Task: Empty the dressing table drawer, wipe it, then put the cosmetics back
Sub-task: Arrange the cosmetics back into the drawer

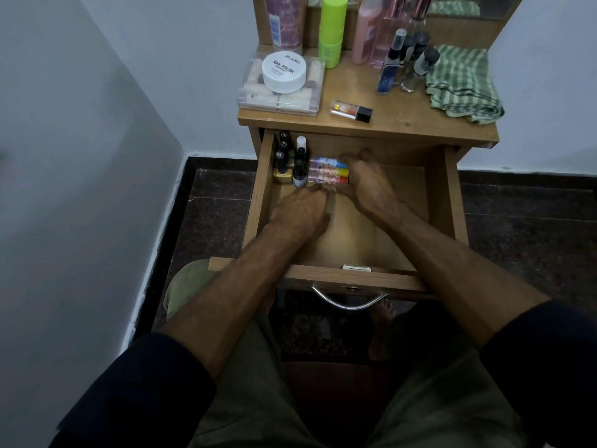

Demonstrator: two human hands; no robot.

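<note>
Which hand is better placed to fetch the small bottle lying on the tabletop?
Probably the right hand: it sits further back in the drawer, more nearly below the bottle. The left hand lies nearer the drawer's left side.

fingertips of right hand [368,179] hiding behind the lying tubes [328,170] | left hand [298,210] fingertips blurring | tall bottles [332,27] running off top edge

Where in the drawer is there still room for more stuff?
The drawer floor is bare on its right half, between the right hand and the right wall, and toward the front behind the handle. The back left corner is crowded with nail polish bottles and small tubes; both hands sit there, including the left hand.
</note>
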